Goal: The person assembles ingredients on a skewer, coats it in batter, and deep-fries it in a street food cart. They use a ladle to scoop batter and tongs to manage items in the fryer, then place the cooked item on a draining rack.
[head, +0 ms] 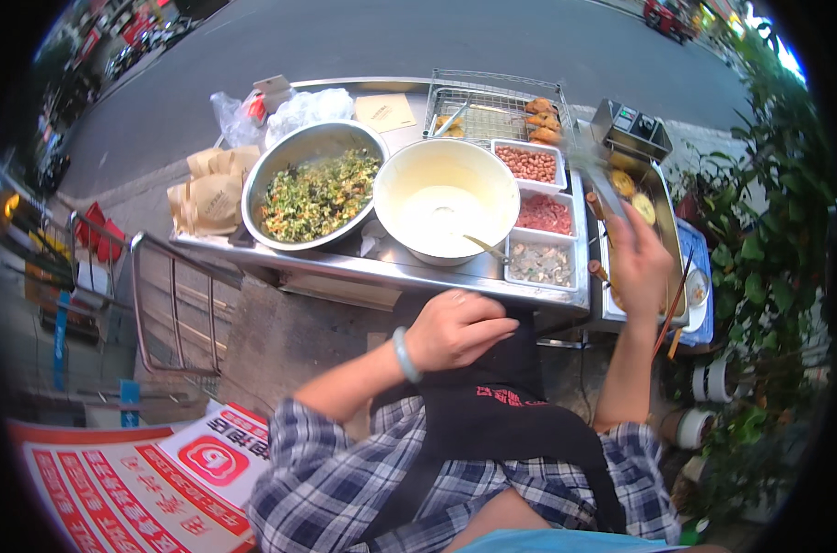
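Observation:
My right hand (640, 266) grips blurred metal tongs (604, 186) along the left side of the deep fryer (671, 228). Yellow round fritters (643, 209) lie in the fryer's far part. Wooden handles (598, 270) stick out at the fryer's left rim. In front of my apron, my left hand (453, 330) is curled, with nothing visible in its fingers. Beyond it stands a large white bowl of pale batter (436, 214), a ladle handle (484, 243) leaning inside. Beside the bowl sit white trays of peanuts (526, 164), minced meat (543, 214) and greyish chopped pieces (541, 263), perhaps seafood.
A steel basin (252, 207) of chopped vegetables and brown paper bags (211, 193) stand left on the steel cart. A wire rack (487, 110) holds fried pieces (544, 121) at the back. Chopsticks (674, 304) and a blue tray (698, 269) lie right, near leafy plants (757, 242).

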`<control>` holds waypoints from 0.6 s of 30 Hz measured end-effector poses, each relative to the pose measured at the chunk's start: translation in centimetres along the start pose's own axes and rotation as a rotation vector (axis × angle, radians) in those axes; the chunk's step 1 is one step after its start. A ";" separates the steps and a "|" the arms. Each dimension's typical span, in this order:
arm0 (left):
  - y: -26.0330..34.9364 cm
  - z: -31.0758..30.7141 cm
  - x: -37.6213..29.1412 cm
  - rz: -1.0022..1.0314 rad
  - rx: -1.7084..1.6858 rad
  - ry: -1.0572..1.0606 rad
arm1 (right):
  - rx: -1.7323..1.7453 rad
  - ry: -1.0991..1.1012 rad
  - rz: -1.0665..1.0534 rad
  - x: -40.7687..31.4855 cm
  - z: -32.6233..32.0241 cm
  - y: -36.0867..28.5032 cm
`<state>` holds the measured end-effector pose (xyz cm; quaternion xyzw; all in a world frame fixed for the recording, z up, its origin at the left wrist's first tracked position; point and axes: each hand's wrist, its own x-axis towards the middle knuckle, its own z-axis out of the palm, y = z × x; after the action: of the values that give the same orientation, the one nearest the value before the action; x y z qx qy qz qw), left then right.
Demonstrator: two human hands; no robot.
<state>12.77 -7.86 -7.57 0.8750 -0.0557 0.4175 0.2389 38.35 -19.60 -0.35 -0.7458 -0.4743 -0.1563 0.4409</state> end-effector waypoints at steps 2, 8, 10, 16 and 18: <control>-0.1 0.2 -4.8 -0.200 0.021 -0.015 | 0.219 -0.220 -0.096 0.1 4.6 -4.1; 0.1 1.9 -16.5 -0.797 -0.072 0.000 | -0.042 -0.763 -0.243 1.7 24.4 -15.3; 0.0 1.7 -19.2 -0.920 -0.065 0.010 | -0.159 -0.863 -0.235 1.2 29.7 -18.2; -0.9 0.5 -23.6 -1.056 -0.040 -0.104 | -0.193 -1.031 -0.303 -1.0 33.3 -20.4; -1.7 1.2 -24.1 -0.963 0.098 -0.094 | -0.146 -0.985 -0.297 -0.4 31.1 -20.0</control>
<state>-1.40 -9.38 -27.06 0.8295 0.3644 0.2216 0.3607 15.52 8.50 -7.92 -0.6845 -0.7141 0.1198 0.0851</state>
